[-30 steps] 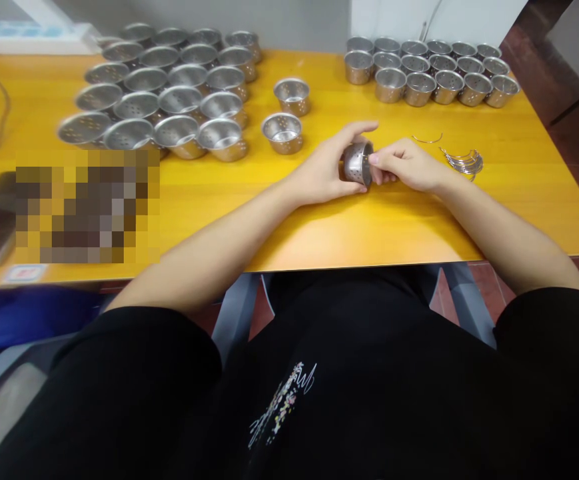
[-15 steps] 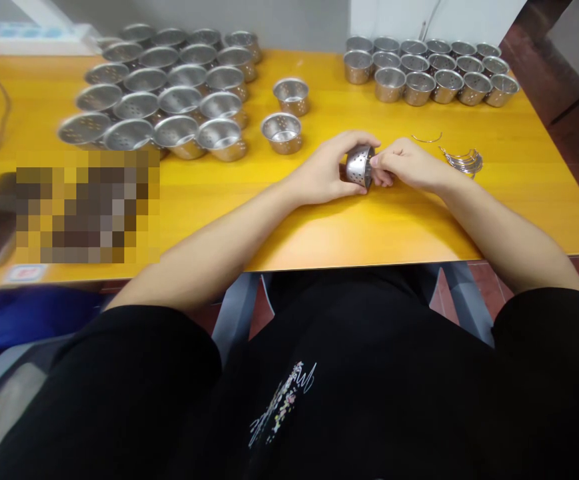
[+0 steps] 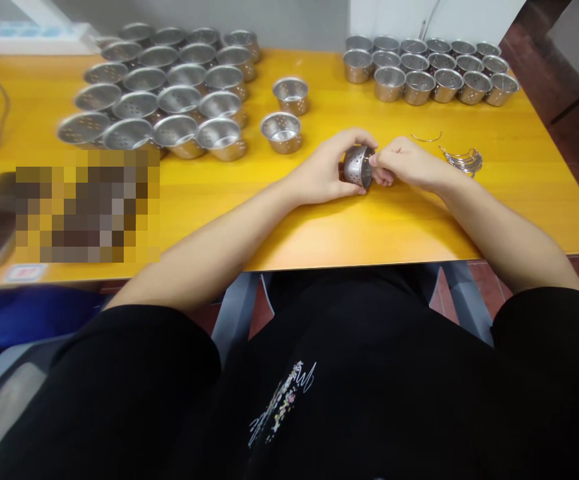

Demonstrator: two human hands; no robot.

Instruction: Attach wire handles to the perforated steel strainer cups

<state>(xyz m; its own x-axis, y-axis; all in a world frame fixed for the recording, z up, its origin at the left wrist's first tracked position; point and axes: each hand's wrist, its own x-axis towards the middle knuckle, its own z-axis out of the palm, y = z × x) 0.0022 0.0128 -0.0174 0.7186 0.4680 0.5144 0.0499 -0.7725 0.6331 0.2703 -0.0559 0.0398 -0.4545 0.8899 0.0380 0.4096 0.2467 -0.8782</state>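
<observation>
The cup (image 3: pixel 357 167) is small, silvery metal, with rows of little round holes in its wall and a shiny, rounded side that narrows from rim to base. It lies tipped on its side, its open mouth facing right and its base toward the palm of the left hand (image 3: pixel 330 167), between the spread thumb and fingers. The fingertips of the right hand (image 3: pixel 403 163) are at the rim and partly cover the mouth, so the inside is mostly hidden. Whether the cup touches the table (image 3: pixel 339 230) cannot be told.
</observation>
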